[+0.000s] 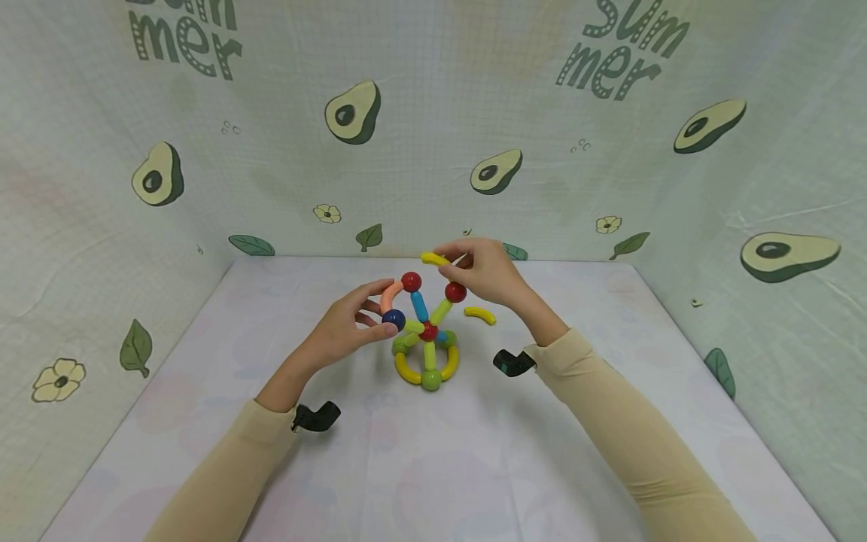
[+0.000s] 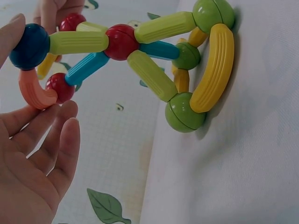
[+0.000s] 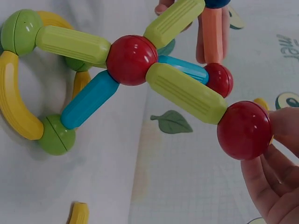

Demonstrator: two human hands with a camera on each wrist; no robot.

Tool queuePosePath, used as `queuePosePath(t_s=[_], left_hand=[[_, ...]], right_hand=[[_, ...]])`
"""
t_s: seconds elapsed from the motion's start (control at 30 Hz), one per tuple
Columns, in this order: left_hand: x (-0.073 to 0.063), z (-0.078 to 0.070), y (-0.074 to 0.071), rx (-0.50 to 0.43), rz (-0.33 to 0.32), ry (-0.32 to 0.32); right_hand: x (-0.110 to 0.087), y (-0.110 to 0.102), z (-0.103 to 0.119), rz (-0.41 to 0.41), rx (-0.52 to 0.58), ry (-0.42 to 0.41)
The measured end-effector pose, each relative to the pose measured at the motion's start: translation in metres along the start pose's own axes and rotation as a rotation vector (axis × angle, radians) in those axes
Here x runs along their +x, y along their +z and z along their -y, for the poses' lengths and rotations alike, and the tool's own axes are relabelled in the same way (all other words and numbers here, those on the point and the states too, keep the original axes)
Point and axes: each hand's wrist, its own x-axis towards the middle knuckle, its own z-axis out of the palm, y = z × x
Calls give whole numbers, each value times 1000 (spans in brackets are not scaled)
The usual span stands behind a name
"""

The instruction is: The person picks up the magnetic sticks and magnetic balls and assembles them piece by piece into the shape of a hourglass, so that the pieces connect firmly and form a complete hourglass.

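A toy structure of magnetic balls and sticks stands on the table, built around a red centre ball. Its base is a ring of green balls and yellow curved sticks. My left hand holds the upper left part, thumb on a navy ball and fingers along an orange curved stick. That stick joins the navy ball to an upper red ball. Above another red ball, my right hand pinches a yellow curved stick. In the right wrist view, this ball mostly hides that stick.
A loose yellow curved stick lies on the table, right of the structure. Behind the table hangs a pale cloth printed with avocados and leaves. Each sleeve carries a black wrist camera at its cuff.
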Motion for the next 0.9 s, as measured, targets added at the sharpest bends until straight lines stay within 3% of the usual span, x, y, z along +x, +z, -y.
queuePosePath(t_s=[0.27,0.67,0.9], left_hand=[[0,-1,0,6,-5,-11],[-1,-1,-1,13,-6,-9],[0,-1,0,11,-3,4]], right_hand=[[3,1,-3,58,-44,-28],[3,7,-5,92,-65,1],[-7,1,-12,144,-55,-55]])
